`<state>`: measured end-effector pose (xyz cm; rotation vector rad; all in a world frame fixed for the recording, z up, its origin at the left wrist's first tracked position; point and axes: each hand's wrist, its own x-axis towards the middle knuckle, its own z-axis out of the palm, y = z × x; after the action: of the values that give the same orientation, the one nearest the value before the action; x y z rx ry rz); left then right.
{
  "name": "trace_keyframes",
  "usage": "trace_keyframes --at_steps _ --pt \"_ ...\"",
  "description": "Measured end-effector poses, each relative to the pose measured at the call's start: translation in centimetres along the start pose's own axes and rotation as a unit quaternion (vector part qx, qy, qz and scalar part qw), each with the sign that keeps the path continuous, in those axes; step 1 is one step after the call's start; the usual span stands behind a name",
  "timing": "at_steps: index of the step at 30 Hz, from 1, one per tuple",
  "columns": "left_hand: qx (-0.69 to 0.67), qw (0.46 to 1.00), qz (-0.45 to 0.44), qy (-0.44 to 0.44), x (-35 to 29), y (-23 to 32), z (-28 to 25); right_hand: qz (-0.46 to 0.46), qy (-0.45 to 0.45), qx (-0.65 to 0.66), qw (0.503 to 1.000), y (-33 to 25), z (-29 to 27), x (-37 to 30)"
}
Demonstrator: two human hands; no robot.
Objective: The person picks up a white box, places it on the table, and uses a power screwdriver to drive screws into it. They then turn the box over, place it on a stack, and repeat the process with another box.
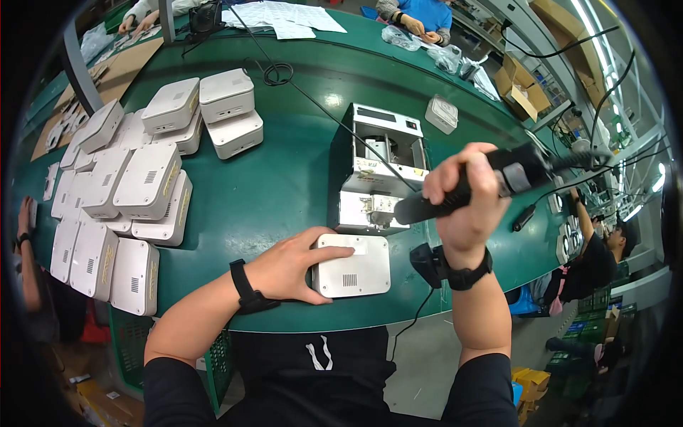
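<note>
My left hand [290, 267] holds a white plastic device box [366, 269] flat on the table near its front edge. The thumb lies across the top of the box and the fingers reach round its left side. The face turned up has a small vent grille and screw points at the corners. My right hand [469, 192] is closed round a black corded electric screwdriver [516, 171], held tilted above the table. Its lower end is in front of the screw feeder [384, 167], a black and silver machine just beyond the box; its bit does not show.
Stacked white device boxes [146, 185] cover the left side of the table. A small clear container [442, 114] sits behind the feeder at right. A black cable [313, 99] crosses the green table [284, 185]. Co-workers sit across the table and at both sides.
</note>
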<state>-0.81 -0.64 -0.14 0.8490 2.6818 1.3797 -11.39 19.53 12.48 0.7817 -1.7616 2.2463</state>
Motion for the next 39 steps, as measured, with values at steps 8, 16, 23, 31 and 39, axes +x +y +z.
trace_keyframes --at_steps 8,16,23,31,39 --pt "0.004 1.000 -0.004 0.014 -0.1 -0.4 0.0 0.087 0.002 0.017 0.996 -1.5 -1.4 -2.8" --pt "0.008 1.000 -0.013 0.018 0.4 -0.7 0.2 0.081 -0.036 0.007 0.996 -2.7 -3.9 -6.6" --pt "0.046 0.998 0.025 0.038 0.9 -0.7 1.0 0.071 0.066 0.019 0.995 0.9 -4.1 -9.4" --pt "0.020 0.999 0.003 0.026 0.3 2.0 1.4 0.053 0.033 -0.047 0.997 -2.5 -3.2 -9.6" --pt "0.028 0.998 0.034 0.051 0.6 -0.3 1.0 0.081 0.036 -0.019 0.996 -0.7 -3.2 -8.3"
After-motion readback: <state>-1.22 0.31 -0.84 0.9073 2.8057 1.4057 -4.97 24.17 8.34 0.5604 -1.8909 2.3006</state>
